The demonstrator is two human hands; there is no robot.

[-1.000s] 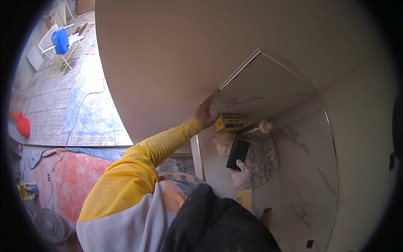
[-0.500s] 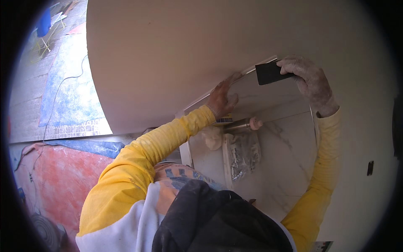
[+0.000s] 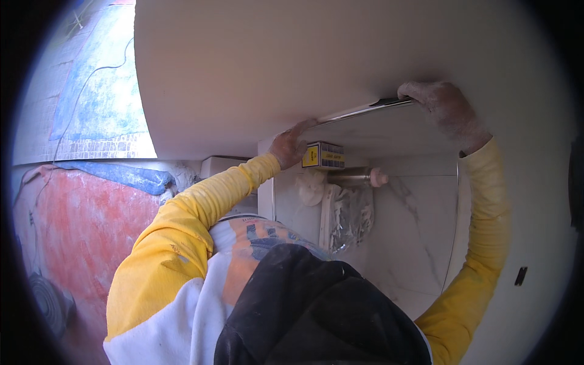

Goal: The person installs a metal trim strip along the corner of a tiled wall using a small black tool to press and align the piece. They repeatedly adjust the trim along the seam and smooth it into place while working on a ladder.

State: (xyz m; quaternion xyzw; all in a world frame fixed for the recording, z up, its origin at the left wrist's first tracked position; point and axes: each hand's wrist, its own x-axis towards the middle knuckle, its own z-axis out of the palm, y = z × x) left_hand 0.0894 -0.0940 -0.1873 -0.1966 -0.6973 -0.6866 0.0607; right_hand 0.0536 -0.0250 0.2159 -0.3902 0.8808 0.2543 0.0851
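Observation:
My right hand [image 3: 447, 109], dusted white, is closed round a flat black rectangular pad [image 3: 384, 102], now seen nearly edge-on. The pad lies against the shiny metal trim [image 3: 353, 114] along the edge of a recess in the white wall. My left hand [image 3: 289, 145] touches the other end of that trim, its fingers stretched along the edge and holding nothing. Just beside it, inside the recess, stands a small yellow and dark box [image 3: 323, 155]. Next to the box lie a metallic cylinder with a pinkish end [image 3: 359, 177] and a crumpled pale bag [image 3: 311, 187].
A clear plastic packet [image 3: 350, 219] lies on the marble-patterned recess surface [image 3: 413, 231]. The wall [image 3: 274, 61] spreads wide beyond the trim. At left are red sheeting [image 3: 91, 225], blue sheeting [image 3: 97, 91], a cable [image 3: 79, 115] and a grey roll [image 3: 48, 304].
The black pad has tilted from showing its broad face to nearly edge-on against the trim. My left hand has slid left and down along the edge, uncovering the yellow box. The view has shifted.

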